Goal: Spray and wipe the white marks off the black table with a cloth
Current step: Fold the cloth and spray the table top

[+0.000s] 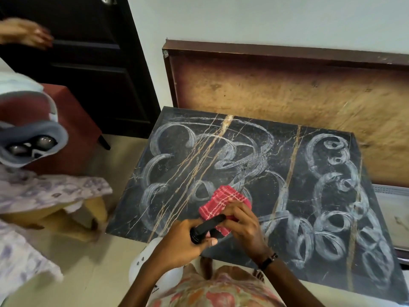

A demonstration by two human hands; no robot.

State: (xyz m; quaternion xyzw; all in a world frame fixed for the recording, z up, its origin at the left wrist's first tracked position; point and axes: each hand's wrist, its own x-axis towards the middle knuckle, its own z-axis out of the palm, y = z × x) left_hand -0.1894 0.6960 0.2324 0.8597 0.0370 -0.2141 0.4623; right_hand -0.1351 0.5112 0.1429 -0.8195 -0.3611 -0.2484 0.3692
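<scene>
- A person's left hand (pixel 183 240) grips the black head of a spray bottle (pixel 207 226), fingers curled round it, with the nozzle aimed at the cloth rather than the tabletop, apparently to wet the fabric first.
- The right hand (pixel 240 224) pinches a red checked cloth (pixel 223 201) just in front of the nozzle, fingers clamped on its folded edge; the cloth's far end hangs low over the black table (pixel 276 196), though whether it touches is unclear.
- White marks (pixel 338 218) loop in 2 broad clusters, left and right of the hands, seemingly unwiped.
- The bottle's white body (pixel 150 262) sits below the left wrist, off the table's near edge.
- A wooden board (pixel 287 96) leans on the wall behind; a second person's hand (pixel 33 34) shows at far left.
</scene>
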